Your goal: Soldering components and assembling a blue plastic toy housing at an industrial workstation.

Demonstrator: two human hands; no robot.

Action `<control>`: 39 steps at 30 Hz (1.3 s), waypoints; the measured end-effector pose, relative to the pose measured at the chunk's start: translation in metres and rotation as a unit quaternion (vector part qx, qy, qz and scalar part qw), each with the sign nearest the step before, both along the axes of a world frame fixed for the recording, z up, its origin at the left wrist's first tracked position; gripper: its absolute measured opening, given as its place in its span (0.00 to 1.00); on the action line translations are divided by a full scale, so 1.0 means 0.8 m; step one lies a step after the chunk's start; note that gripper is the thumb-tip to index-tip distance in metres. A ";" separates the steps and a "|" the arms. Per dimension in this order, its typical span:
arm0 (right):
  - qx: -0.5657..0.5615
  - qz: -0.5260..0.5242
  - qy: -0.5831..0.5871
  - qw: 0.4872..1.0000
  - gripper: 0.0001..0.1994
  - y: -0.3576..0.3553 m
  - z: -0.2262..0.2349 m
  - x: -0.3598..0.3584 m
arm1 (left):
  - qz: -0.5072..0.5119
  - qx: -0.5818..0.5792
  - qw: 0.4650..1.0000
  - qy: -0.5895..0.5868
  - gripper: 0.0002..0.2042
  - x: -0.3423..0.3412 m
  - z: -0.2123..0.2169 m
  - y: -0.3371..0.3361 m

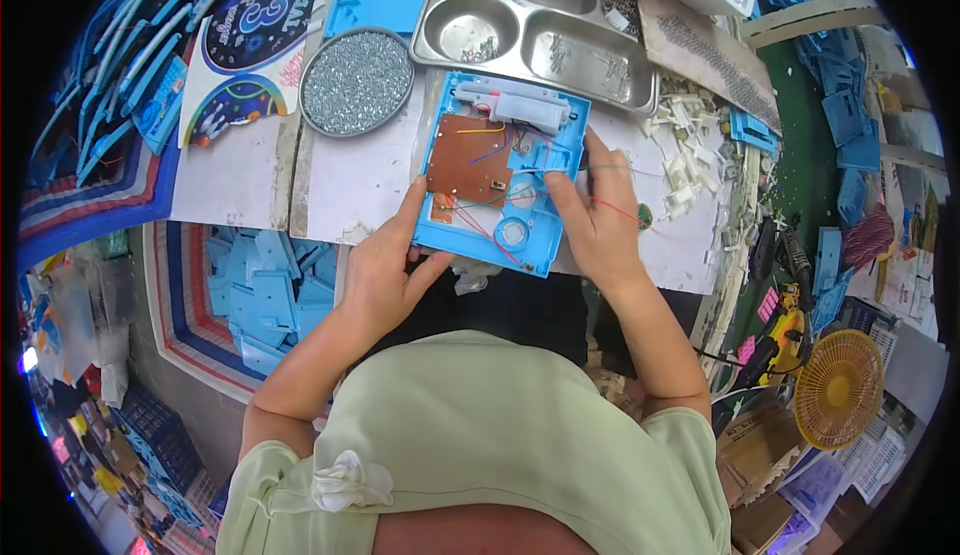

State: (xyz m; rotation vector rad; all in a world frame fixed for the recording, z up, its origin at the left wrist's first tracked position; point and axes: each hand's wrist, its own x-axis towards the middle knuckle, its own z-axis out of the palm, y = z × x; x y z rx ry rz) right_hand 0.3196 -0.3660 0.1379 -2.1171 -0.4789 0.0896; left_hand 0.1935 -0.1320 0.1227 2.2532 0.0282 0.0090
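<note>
A light-blue plastic housing (542,245) lies open side up near the table's front edge, slightly tilted, held between my two hands. My left hand (380,273) grips its lower left edge, thumb and fingers apart around the rim. My right hand (603,217) holds the right edge, with the thumb over the inside. A brown circuit board (468,160) sits in the housing's left half, below a white cylindrical part (530,108). Thin red, yellow and blue wires run across it, and some reach past the right edge to a small green disc (644,216).
Behind the housing stands a metal compartment tray (510,17) with screws and small parts. A round dish of small metal pieces (357,83) is at left. White plastic parts (688,150) lie at right. Blue panels fill a striped bag (172,305). A yellow fan (838,390) is at lower right.
</note>
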 end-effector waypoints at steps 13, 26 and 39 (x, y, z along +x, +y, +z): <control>0.095 0.000 0.099 0.991 0.33 -0.010 -0.017 0.046 | -0.092 0.072 0.993 -0.002 0.27 0.015 0.019 0.002; 0.070 0.464 0.192 0.862 0.16 -0.047 0.068 -0.006 | -0.337 0.056 0.929 -0.139 0.09 0.049 0.001 -0.047; -0.105 0.219 -0.212 0.947 0.19 0.064 -0.009 -0.054 | -0.136 0.095 0.977 -0.132 0.05 -0.015 -0.029 0.024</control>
